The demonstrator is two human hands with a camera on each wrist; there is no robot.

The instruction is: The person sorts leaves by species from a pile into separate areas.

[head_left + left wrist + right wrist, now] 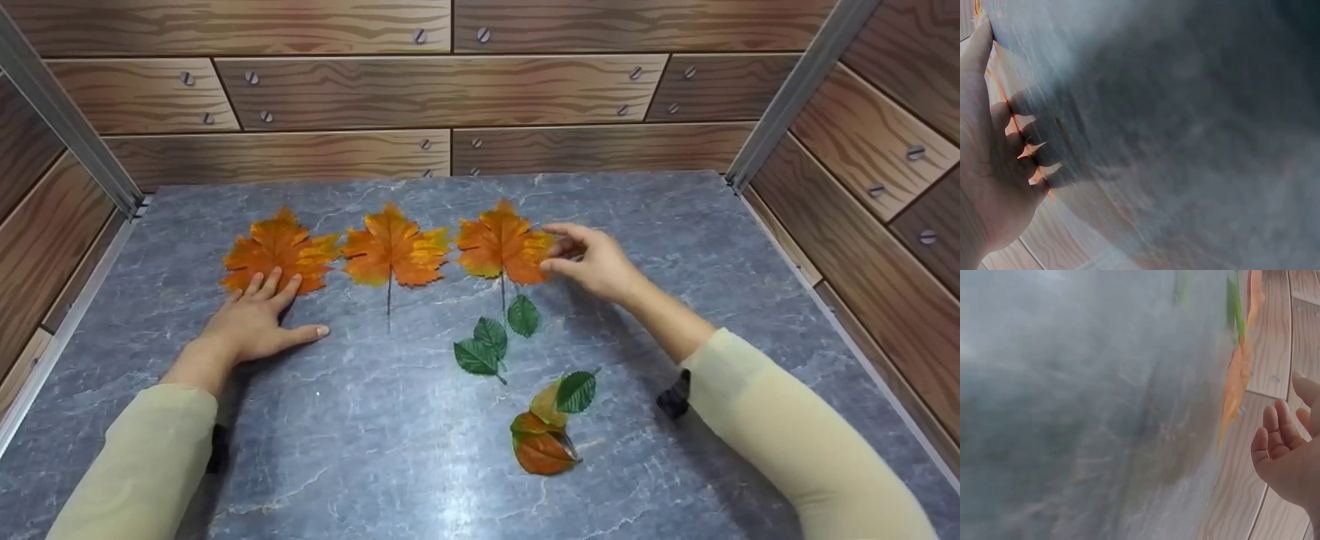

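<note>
Three orange-yellow artificial maple leaves lie in a row on the grey marbled table. Over the lower part of the left maple leaf (281, 240), my left hand (251, 324) has its fingers spread and its thumb pointing right. The middle maple leaf (391, 247) has its stem towards me. At the right edge of the right maple leaf (501, 244) is my right hand (596, 262), with fingers loosely bent and thumb apart from them. The right wrist view shows that hand (1286, 450) with nothing in its fingers, beside the orange leaf edge (1235, 382).
Green leaves (476, 356) lie below the right maple leaf, one leaf (523, 316) beside its stem. Nearer me are a green leaf (576, 391), a yellowish leaf (549, 405) and orange-brown leaves (544, 454), overlapping. Wood-patterned panels (450, 90) enclose the table (360, 435).
</note>
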